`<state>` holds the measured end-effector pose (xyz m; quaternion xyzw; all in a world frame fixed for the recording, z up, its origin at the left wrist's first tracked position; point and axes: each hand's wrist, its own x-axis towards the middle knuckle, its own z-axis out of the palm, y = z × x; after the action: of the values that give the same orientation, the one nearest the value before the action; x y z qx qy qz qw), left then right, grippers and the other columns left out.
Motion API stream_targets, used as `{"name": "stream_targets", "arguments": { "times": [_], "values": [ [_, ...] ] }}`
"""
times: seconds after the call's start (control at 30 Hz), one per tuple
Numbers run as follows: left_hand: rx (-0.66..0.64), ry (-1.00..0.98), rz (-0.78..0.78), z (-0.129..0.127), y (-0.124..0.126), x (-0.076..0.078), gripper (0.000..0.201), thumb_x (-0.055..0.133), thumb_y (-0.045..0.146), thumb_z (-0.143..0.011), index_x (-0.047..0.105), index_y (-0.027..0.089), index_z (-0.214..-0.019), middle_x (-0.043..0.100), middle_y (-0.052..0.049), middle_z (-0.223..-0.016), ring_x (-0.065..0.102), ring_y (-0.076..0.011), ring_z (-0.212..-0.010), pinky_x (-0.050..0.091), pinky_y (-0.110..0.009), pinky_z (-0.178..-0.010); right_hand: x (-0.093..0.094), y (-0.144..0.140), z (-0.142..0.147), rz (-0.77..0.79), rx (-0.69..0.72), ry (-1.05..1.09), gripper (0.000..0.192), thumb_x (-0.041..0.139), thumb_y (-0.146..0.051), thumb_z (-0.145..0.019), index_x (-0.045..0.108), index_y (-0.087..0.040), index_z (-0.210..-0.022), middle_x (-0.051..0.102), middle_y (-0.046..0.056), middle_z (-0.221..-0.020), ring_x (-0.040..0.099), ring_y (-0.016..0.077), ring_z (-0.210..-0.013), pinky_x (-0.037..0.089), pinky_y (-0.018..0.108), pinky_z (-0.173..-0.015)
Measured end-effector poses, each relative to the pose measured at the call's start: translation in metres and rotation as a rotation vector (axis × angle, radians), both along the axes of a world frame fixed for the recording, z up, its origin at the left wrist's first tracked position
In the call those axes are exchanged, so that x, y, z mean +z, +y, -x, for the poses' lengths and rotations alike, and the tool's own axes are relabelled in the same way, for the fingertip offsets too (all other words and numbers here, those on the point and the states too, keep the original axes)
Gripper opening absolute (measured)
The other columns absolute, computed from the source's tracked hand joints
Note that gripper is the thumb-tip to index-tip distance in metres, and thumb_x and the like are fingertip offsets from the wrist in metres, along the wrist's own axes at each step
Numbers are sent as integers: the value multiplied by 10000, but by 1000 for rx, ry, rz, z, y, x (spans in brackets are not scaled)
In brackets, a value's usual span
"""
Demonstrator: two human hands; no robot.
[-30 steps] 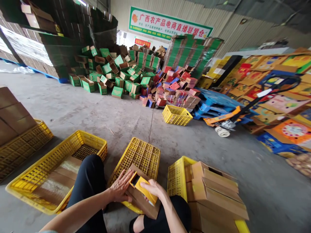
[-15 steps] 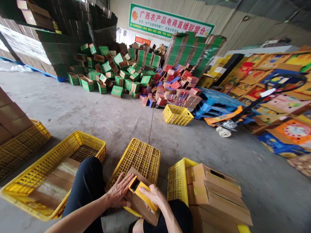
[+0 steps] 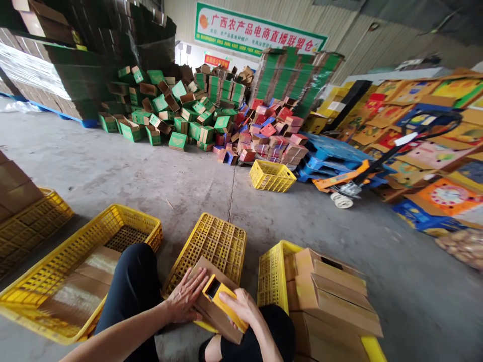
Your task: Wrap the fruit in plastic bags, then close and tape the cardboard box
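My right hand (image 3: 243,304) is wrapped round a yellow tape dispenser (image 3: 226,296), whose dark front opening points up and left. The dispenser rests on, or just over, the top of a closed brown cardboard box (image 3: 217,314). Flat on the box's left side lies my left hand (image 3: 185,296), its fingers stretched out toward the dispenser. The box sits tilted on an upturned yellow crate (image 3: 222,234) between my knees. My right hand hides part of the dispenser's underside.
To my left, a yellow crate (image 3: 143,221) contains cardboard boxes with shiny tape. At right, another yellow crate (image 3: 269,279) is piled with brown boxes (image 3: 335,296). Farther off are a small yellow crate (image 3: 272,176), a pallet jack (image 3: 350,183), blue pallets (image 3: 328,151) and heaped green cartons (image 3: 177,141).
The view has shifted slightly, so the surroundings sit a little further left. Both hands, the dispenser and the box keep nearly the same places relative to one another.
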<state>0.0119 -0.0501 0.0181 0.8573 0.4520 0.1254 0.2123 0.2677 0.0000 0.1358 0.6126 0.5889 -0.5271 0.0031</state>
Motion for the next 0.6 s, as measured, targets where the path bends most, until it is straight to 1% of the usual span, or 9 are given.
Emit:
{"name": "stream_targets", "arguments": {
  "times": [0.1, 0.17, 0.3, 0.47, 0.6],
  "values": [
    [-40, -37, -23, -7, -1, -3, 1274, 685, 732, -834, -153, 237, -1656, 107, -161, -1741, 220, -446, -1567, 165, -560, -1300, 0, 0, 2, 11, 2, -17, 366, 586, -530, -960, 575, -202, -797, 628, 48, -511, 716, 252, -516, 563, 277, -448],
    [-43, -54, -29, -8, 0, -6, 1280, 704, 712, -832, -149, 237, -1659, 108, -158, -1742, 215, -433, -1571, 190, -525, -1304, 1, 1, 3, 20, 14, -43, 376, 577, -521, -969, 574, -199, -777, 630, 55, -507, 713, 244, -516, 569, 271, -463],
    [-57, -49, 14, -7, 2, -9, 1265, 717, 675, -828, -103, 212, -1675, 82, -164, -1745, 170, -424, -1584, 167, -540, -1309, 3, 0, 5, 21, 7, -57, 360, 580, -515, -972, 559, -200, -799, 620, 40, -493, 708, 237, -508, 560, 262, -444],
    [-74, -1, 83, -7, 6, -3, 1245, 754, 597, -792, 9, 158, -1688, 59, -167, -1744, 133, -393, -1598, 136, -508, -1322, 3, -2, 2, -3, 24, -33, 355, 603, -531, -950, 542, -216, -799, 631, 30, -516, 725, 243, -513, 552, 256, -431],
    [-71, 22, 80, -7, 8, -2, 1289, 808, 549, -735, 30, 166, -1689, 81, -170, -1743, 149, -411, -1591, 147, -501, -1323, 3, -2, -5, 1, 17, -45, 347, 614, -509, -943, 530, -227, -760, 643, 46, -539, 732, 249, -523, 546, 256, -429]
  ]
}}
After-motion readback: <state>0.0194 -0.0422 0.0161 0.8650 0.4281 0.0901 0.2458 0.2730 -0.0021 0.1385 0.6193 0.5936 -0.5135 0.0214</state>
